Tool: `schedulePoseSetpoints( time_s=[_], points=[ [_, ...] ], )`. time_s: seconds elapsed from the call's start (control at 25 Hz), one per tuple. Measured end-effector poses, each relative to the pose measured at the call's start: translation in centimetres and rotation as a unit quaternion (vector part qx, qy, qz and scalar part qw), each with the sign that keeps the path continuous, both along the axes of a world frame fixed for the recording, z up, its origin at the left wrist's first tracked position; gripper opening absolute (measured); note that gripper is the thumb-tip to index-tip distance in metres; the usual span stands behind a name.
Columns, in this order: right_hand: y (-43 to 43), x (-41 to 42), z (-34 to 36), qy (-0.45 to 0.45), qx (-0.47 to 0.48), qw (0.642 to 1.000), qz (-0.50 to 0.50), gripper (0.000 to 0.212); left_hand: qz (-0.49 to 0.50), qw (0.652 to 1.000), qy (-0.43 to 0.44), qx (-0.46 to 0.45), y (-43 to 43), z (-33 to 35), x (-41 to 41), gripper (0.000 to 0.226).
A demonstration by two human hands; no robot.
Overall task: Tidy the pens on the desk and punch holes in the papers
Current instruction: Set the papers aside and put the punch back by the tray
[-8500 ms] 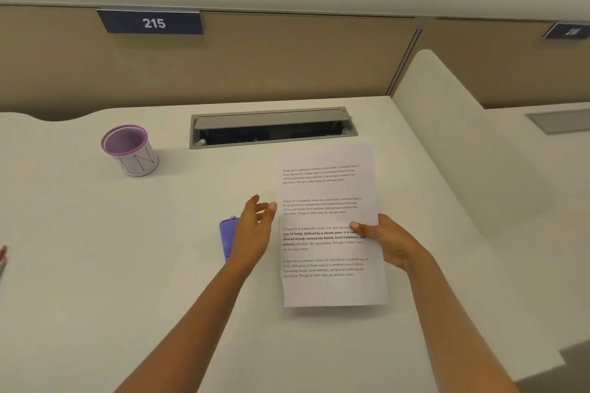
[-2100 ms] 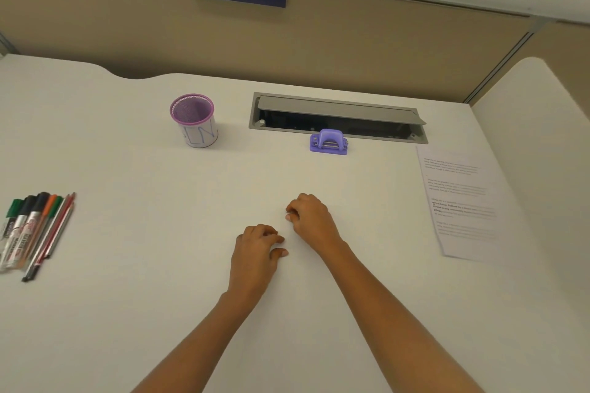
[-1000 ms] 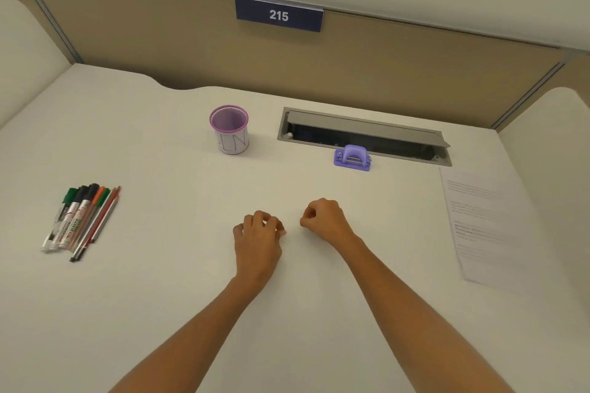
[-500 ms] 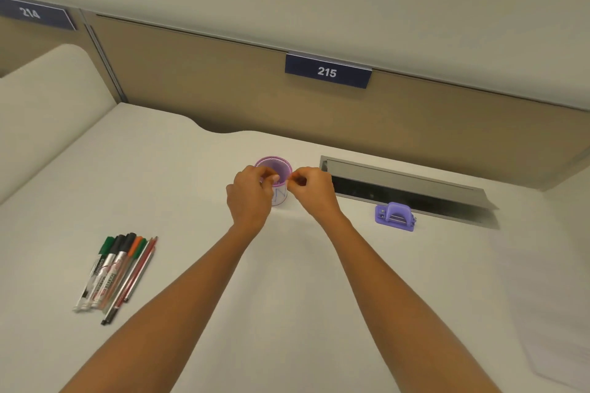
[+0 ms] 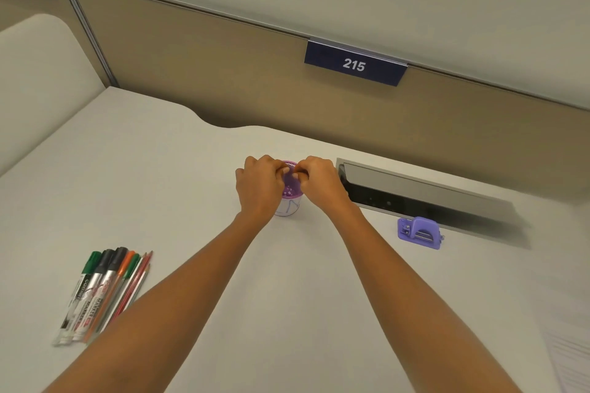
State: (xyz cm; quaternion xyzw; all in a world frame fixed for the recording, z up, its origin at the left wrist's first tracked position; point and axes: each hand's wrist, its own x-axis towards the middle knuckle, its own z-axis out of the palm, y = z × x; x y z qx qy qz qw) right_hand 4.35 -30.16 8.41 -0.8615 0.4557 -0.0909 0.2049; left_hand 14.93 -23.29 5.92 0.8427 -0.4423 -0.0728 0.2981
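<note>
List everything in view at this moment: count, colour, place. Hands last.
cup: 1, purple mesh rim with a white label, desk centre, between the two hands
markers and pencils: about seven, side by side; green, black and orange caps plus red pencils; near left of desk
hole punch: 1, purple, right of the cup, in front of the cable tray
cable tray: 1, grey, lid open, set into the desk's far edge
paper: 1 sheet seen, white, printed, near right edge, partly out of view
number plate: 1, navy, reads 215, on the tan partition
desk: 1, white
left hand: at the cup's rim, grip unclear
right hand: at the cup's rim, grip unclear
</note>
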Motion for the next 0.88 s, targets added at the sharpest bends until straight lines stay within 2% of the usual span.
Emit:
schedulePoseSetpoints(
  time_s=[0.36,0.6,0.88],
  points=[
    [0.6,-0.5,0.0,0.012,-0.023,0.999,0.021,0.024,-0.044,0.998,-0.034,0.015,0.5,0.1,0.2,0.027],
    [1.0,-0.2,0.4,0.008,-0.032,0.999,0.002,0.023,-0.004,0.998,-0.063,0.001,1.1,1.0,0.2,0.025],
    [1.7,-0.4,1.3,0.020,-0.057,0.998,0.017,0.021,-0.029,0.995,-0.094,0.008,1.6,1.8,0.4,0.027]
  ],
)
